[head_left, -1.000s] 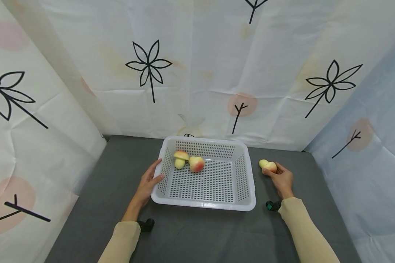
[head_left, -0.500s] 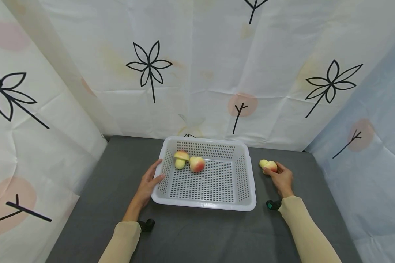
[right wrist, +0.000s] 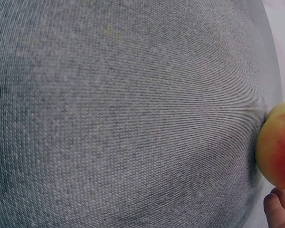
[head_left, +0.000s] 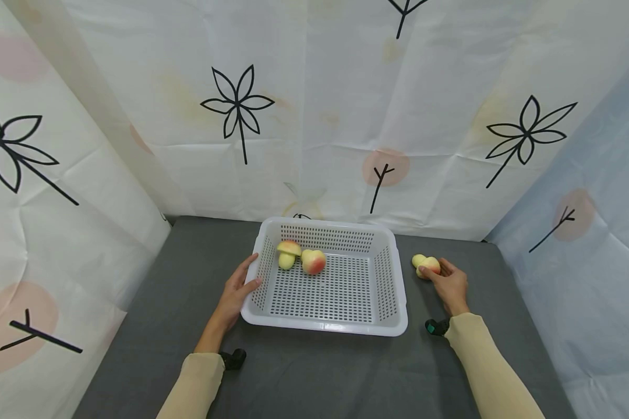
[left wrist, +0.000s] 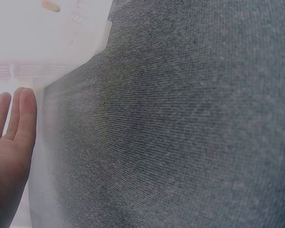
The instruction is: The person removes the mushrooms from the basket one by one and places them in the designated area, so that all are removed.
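A white perforated basket (head_left: 330, 327) stands on the grey table. My left hand (head_left: 236, 291) holds its left rim, thumb over the edge, other fingers outside. In the left wrist view, several fingers of the left hand (left wrist: 14, 142) lie nearly straight against the basket wall (left wrist: 85, 47). Inside are a yellow mushroom-shaped piece (head_left: 287, 256) and a yellow-and-red peach (head_left: 313, 263), side by side. Right of the basket, my right hand (head_left: 449, 285) pinches another yellow-red peach (head_left: 431, 265), which sits low at the tabletop. Whether the yellow lobe at its left is separate, I cannot tell.
Grey cloth (head_left: 325, 378) covers the table. White printed curtains (head_left: 314, 116) hang behind it and along both sides. A dark wrist device (head_left: 233, 359) sits on the left wrist, another dark device (head_left: 437, 327) on the right.
Almost nothing differs. The right hand and its peach have shifted only slightly; the left hand, basket and its contents stay in place.
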A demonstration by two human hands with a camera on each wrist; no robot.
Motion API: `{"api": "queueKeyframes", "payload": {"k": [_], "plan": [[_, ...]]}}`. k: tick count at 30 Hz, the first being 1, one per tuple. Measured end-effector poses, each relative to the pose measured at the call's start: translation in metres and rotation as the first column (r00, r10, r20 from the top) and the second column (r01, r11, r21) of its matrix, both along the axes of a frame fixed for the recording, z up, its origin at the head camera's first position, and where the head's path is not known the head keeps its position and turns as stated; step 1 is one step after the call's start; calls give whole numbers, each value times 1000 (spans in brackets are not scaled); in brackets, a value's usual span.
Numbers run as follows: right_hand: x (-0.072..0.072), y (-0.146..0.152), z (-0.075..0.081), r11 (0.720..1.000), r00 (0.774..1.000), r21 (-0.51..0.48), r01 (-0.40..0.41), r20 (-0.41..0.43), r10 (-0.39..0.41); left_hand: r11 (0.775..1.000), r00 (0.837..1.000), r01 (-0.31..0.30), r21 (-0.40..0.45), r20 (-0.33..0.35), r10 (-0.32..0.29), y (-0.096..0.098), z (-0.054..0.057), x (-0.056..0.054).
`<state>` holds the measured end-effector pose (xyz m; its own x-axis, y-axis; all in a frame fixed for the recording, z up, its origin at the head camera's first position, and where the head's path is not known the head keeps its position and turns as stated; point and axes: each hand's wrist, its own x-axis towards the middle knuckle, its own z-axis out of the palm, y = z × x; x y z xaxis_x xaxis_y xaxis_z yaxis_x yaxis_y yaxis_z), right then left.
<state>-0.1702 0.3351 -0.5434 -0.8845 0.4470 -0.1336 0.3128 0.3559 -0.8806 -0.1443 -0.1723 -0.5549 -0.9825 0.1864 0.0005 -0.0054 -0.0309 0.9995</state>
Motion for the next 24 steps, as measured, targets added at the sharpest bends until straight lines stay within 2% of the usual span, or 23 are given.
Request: {"api": "queueKeyframes", "payload": {"k": [10,24], "plan": [[1,0,0,999,1000,-45,7,-28,-8,1000,1000,-1,-5,-4,1,0,0,0],[3,-1,7,998,1000,-67,-2,-14,1,1000,1000,2,-1,-9,-2,-1,0,-1]]}}
